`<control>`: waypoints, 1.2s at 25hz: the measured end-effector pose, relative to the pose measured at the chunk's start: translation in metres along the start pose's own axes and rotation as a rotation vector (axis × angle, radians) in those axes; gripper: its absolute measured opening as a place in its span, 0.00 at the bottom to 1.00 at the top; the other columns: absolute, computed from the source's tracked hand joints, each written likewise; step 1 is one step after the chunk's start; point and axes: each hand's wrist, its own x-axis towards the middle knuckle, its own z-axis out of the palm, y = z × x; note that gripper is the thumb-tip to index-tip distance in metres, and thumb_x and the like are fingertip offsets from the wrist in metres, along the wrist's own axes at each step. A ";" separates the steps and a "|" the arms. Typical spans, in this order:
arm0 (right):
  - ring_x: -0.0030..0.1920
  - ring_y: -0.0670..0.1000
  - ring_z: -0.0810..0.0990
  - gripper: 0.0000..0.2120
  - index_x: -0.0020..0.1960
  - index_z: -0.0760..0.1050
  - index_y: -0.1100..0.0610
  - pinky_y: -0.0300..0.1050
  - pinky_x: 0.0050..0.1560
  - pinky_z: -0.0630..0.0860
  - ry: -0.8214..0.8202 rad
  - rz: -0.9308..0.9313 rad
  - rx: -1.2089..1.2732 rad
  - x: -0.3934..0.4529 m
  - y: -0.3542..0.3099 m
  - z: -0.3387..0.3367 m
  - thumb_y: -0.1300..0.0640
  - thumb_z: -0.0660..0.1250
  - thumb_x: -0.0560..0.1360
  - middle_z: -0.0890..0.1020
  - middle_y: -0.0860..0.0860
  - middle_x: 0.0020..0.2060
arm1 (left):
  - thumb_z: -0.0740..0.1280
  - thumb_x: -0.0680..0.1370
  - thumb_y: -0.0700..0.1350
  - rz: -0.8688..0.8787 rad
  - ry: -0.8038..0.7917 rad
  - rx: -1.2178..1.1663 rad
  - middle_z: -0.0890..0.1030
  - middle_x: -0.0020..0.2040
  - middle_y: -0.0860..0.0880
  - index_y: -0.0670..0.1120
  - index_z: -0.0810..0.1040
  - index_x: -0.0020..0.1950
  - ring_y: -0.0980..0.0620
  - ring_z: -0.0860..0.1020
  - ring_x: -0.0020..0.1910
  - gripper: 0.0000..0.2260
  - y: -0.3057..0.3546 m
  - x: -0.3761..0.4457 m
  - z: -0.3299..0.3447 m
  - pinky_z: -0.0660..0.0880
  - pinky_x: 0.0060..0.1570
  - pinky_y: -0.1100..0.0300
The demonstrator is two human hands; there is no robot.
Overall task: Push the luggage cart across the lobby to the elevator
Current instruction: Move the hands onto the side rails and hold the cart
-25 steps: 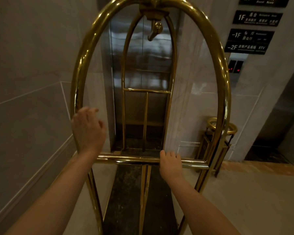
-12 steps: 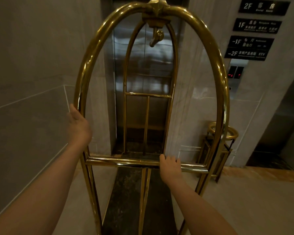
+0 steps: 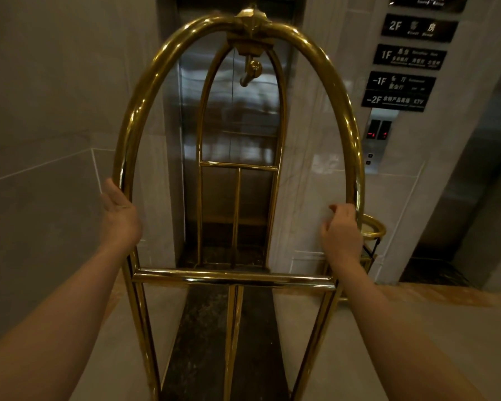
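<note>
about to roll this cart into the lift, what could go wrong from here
1. The elevator doors look shut, so pushing on could ram the luggage cart into them.
2. The right hand has loose, curled fingers beside the arch and may not be gripping; steering could slip. The left hand grips its side.
3. The brass stand sits close on the right; a drift could clip it.

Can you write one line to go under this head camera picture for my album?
Both hands, left hand and right hand, on the gold luggage cart facing closed elevator doors.
</note>
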 end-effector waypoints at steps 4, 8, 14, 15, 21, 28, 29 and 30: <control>0.52 0.61 0.74 0.18 0.60 0.69 0.64 0.53 0.49 0.74 0.200 0.114 0.010 0.015 0.010 -0.012 0.63 0.70 0.73 0.74 0.63 0.54 | 0.55 0.81 0.39 0.019 -0.008 0.024 0.48 0.79 0.37 0.51 0.35 0.77 0.33 0.62 0.73 0.34 0.000 -0.001 -0.002 0.65 0.69 0.36; 0.58 0.64 0.75 0.24 0.69 0.62 0.62 0.62 0.53 0.76 0.086 0.243 0.114 0.024 0.017 -0.004 0.59 0.67 0.78 0.75 0.64 0.59 | 0.53 0.82 0.42 0.007 0.021 -0.017 0.52 0.78 0.37 0.51 0.37 0.78 0.33 0.65 0.71 0.30 0.002 -0.002 0.000 0.67 0.66 0.37; 0.51 0.66 0.77 0.18 0.65 0.63 0.61 0.60 0.46 0.75 0.108 0.235 0.075 0.027 0.018 0.003 0.58 0.64 0.79 0.77 0.64 0.54 | 0.50 0.83 0.44 0.008 0.038 -0.043 0.55 0.77 0.37 0.51 0.38 0.78 0.34 0.68 0.68 0.27 0.006 0.000 0.002 0.70 0.62 0.38; 0.51 0.66 0.78 0.18 0.65 0.63 0.61 0.59 0.46 0.75 0.109 0.230 0.064 0.028 0.018 0.003 0.58 0.64 0.79 0.77 0.64 0.53 | 0.53 0.83 0.42 0.019 0.045 -0.023 0.55 0.77 0.37 0.51 0.38 0.78 0.34 0.69 0.67 0.30 0.006 0.001 0.002 0.70 0.61 0.38; 0.52 0.66 0.78 0.20 0.67 0.63 0.62 0.63 0.48 0.78 0.085 0.227 0.034 0.030 0.020 0.007 0.57 0.63 0.79 0.76 0.65 0.55 | 0.47 0.84 0.53 0.075 0.093 0.031 0.65 0.72 0.40 0.53 0.45 0.78 0.39 0.74 0.62 0.22 0.001 0.007 0.009 0.71 0.48 0.48; 0.57 0.67 0.75 0.23 0.71 0.59 0.61 0.67 0.53 0.76 0.013 0.263 0.023 0.030 0.018 0.003 0.56 0.63 0.80 0.74 0.65 0.61 | 0.60 0.82 0.44 -0.027 0.027 -0.046 0.53 0.78 0.40 0.53 0.39 0.78 0.34 0.68 0.69 0.34 0.003 0.009 0.004 0.70 0.62 0.38; 0.58 0.67 0.75 0.24 0.71 0.58 0.61 0.68 0.53 0.76 -0.008 0.278 0.032 0.030 0.015 0.000 0.56 0.63 0.80 0.73 0.65 0.62 | 0.63 0.80 0.43 -0.016 0.017 -0.017 0.53 0.78 0.38 0.52 0.38 0.78 0.33 0.68 0.68 0.38 0.005 0.007 0.003 0.70 0.62 0.37; 0.59 0.67 0.75 0.25 0.72 0.57 0.60 0.68 0.54 0.75 -0.016 0.280 0.035 0.029 0.015 -0.001 0.56 0.63 0.80 0.73 0.65 0.63 | 0.66 0.79 0.42 -0.004 0.015 0.006 0.53 0.78 0.37 0.50 0.38 0.78 0.32 0.67 0.68 0.40 0.008 0.005 0.001 0.70 0.62 0.37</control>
